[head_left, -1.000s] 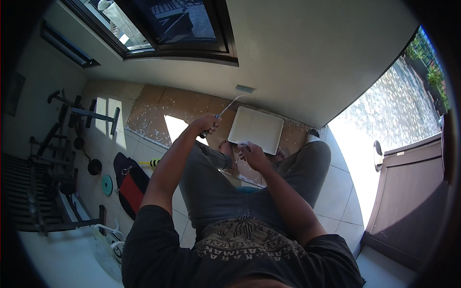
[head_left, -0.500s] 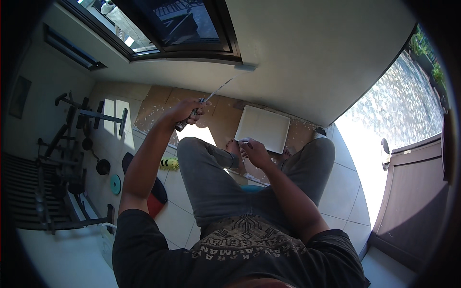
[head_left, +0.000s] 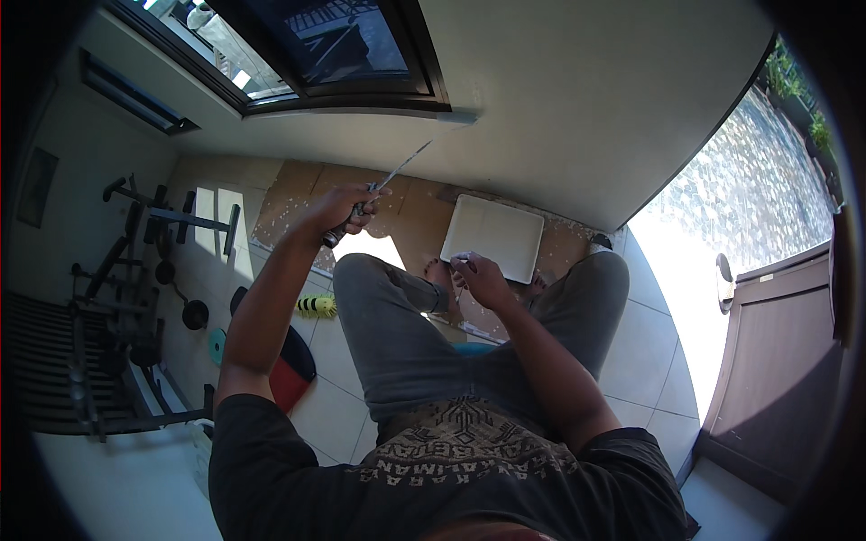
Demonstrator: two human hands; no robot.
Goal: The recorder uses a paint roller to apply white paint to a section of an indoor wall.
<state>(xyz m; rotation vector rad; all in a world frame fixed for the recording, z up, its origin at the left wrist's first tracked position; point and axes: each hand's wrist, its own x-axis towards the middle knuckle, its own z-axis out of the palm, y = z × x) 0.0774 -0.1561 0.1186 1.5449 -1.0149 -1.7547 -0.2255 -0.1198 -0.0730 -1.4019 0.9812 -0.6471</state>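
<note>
Tiled floor, cardboard (head_left: 410, 221) | left hand (head_left: 338, 207) grips knife (head_left: 383, 185) above cardboard | right hand (head_left: 483, 275) closed, pinching something small beside white tray (head_left: 496, 234)

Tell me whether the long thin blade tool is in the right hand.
No: the left hand grips the long thin blade tool raised toward the wall, while the right hand is low, by the white tray.

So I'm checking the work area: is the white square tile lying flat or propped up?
Flat. The white square tile lies face up on the brown cardboard on the floor, just beyond the person's right hand.
</note>
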